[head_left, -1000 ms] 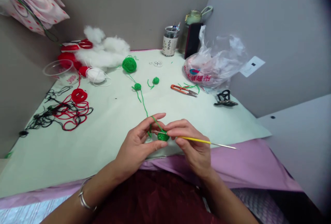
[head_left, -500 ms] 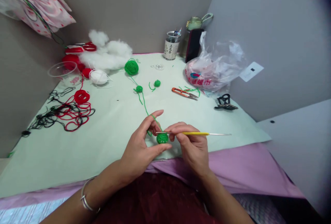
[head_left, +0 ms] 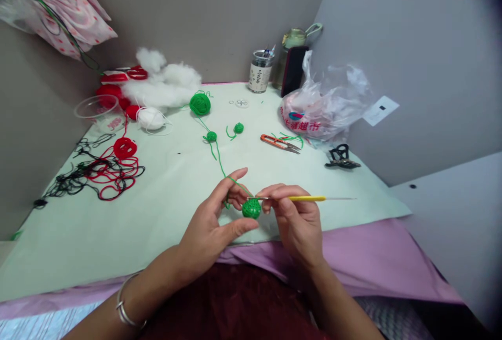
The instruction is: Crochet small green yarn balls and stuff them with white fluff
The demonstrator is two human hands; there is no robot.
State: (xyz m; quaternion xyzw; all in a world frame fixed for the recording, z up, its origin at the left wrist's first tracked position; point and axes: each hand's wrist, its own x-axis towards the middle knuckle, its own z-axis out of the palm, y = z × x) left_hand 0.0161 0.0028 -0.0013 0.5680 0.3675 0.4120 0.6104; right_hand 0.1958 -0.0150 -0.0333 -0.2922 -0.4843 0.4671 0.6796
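Observation:
A small green crocheted ball (head_left: 251, 208) sits between the thumb and curled fingers of my left hand (head_left: 214, 219). A green strand of yarn (head_left: 221, 166) runs across the raised index finger down to the ball's top. My right hand (head_left: 296, 219) pinches a crochet hook with a yellow handle (head_left: 308, 199); its metal tip lies at the ball's upper edge, and its thin other end points right. Beyond the hands lie two smaller green crocheted pieces, one on the left (head_left: 211, 136) and one on the right (head_left: 238, 128), plus a green yarn ball (head_left: 200, 104).
Orange thread snips (head_left: 280, 144), a black claw clip (head_left: 342, 157) and a plastic bag (head_left: 321, 104) lie to the right. White stuffing (head_left: 164, 83), red yarn (head_left: 124, 148), tangled black cord (head_left: 74, 175) and a clear cup (head_left: 98, 110) are left. A pen jar (head_left: 260, 71) stands behind.
The hook and my right hand have shifted slightly right. The green crocheted ball has moved a little right and up, its yarn still over my left index finger.

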